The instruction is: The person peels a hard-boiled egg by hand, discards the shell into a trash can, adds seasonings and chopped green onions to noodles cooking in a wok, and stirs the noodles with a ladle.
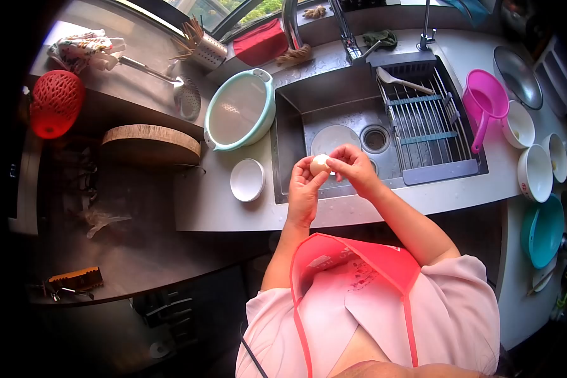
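Over the front edge of the sink (293, 116), an egg (320, 165) is held between my two hands. My left hand (303, 189) has its fingers and thumb closed around the egg's left and lower side. From the right, my right hand (354, 169) pinches at the egg's surface with thumb and fingertips. The egg looks pale, with a whiter patch beside a tan one. Below the hands, a pale round plate (334, 140) lies on the sink floor, partly hidden by the fingers. A small white bowl (247, 180) stands on the counter left of the sink.
A mint-rimmed colander (268, 123) stands left of the sink. The rack (422, 120) inside the sink's right side carries a white spoon (403, 80). A pink ladle (485, 94) and several white bowls (535, 173) stand farther right. The faucet (346, 38) rises behind.
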Demonstrator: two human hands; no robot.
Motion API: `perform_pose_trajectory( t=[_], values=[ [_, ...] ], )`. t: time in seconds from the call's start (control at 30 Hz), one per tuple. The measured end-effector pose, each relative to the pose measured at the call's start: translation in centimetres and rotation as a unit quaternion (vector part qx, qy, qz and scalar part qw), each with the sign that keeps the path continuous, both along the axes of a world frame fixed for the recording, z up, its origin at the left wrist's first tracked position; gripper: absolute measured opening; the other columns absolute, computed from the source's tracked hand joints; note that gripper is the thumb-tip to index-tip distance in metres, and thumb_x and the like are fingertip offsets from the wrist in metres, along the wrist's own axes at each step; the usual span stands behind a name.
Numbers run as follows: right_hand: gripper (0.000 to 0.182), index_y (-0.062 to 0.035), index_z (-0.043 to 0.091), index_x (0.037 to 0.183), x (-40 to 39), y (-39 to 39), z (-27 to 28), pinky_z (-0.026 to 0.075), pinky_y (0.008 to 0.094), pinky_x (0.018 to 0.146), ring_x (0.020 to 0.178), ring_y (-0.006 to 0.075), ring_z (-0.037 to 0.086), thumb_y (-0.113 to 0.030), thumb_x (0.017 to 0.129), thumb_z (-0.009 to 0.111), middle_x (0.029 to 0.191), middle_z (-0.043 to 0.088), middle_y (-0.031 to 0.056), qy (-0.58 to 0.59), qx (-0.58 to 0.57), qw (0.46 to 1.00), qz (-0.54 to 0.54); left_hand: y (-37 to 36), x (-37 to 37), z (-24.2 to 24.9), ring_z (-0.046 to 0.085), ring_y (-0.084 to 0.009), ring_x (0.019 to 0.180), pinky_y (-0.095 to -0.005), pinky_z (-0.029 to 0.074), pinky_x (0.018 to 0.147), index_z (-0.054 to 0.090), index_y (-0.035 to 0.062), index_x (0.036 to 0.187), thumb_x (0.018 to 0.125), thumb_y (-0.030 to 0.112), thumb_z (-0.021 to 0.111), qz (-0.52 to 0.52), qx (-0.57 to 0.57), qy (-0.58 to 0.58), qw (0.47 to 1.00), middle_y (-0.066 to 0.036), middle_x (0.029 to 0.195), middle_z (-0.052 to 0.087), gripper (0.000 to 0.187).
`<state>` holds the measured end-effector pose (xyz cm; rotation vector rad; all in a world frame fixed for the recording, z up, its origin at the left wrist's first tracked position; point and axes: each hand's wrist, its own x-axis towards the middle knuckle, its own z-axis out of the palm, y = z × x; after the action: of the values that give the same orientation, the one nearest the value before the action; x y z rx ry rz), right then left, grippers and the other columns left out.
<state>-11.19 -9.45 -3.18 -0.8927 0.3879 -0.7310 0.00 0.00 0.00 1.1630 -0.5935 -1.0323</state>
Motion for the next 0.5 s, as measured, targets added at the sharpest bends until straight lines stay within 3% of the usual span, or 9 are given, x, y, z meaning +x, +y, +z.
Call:
perform_pose_trajectory(
  t=[0.07, 0.27, 0.5],
  values=[
    [0.019, -0.0030, 0.057, 0.092, 0.2, 0.3, 0.2, 0.041, 0.0194, 0.048, 0.060, 0.0070, 0.052, -0.020, 0.084, 0.061, 0.077, 0.058, 0.0045, 0.031, -0.049, 0.998, -0.036, -0.1, -0.2, 0.0, 0.054, -0.0147, 0.099, -0.0267, 0.044, 0.084, 0.043, 0.0040, 0.116, 0.081, 0.004, 0.063, 0.004, 0.012, 0.014, 1.000, -0.007, 0.108, 0.056, 0.040],
    [0.017, -0.0006, 0.058, 0.085, 0.6, 0.7, -0.1, 0.040, 0.0200, 0.044, 0.056, 0.0067, 0.051, -0.018, 0.087, 0.058, 0.069, 0.058, 0.0036, 0.055, -0.022, 0.996, -0.062, 0.3, -0.2, 0.2, 0.055, -0.0150, 0.097, -0.0258, 0.045, 0.081, 0.043, 0.0029, 0.115, 0.081, 0.006, 0.063, 0.000, 0.032, 0.058, 0.998, -0.008, 0.107, 0.056, 0.040],
    [0.016, -0.0001, 0.060, 0.093, 0.1, 0.3, 0.7, 0.045, 0.0215, 0.048, 0.058, 0.0078, 0.054, -0.014, 0.089, 0.053, 0.073, 0.059, 0.0042, 0.145, -0.100, 0.984, -0.033, 0.6, 0.5, -0.4, 0.056, -0.0155, 0.097, -0.0262, 0.046, 0.080, 0.044, 0.0010, 0.116, 0.082, 0.006, 0.063, -0.010, 0.059, 0.053, 0.997, -0.008, 0.107, 0.057, 0.040]
  ],
)
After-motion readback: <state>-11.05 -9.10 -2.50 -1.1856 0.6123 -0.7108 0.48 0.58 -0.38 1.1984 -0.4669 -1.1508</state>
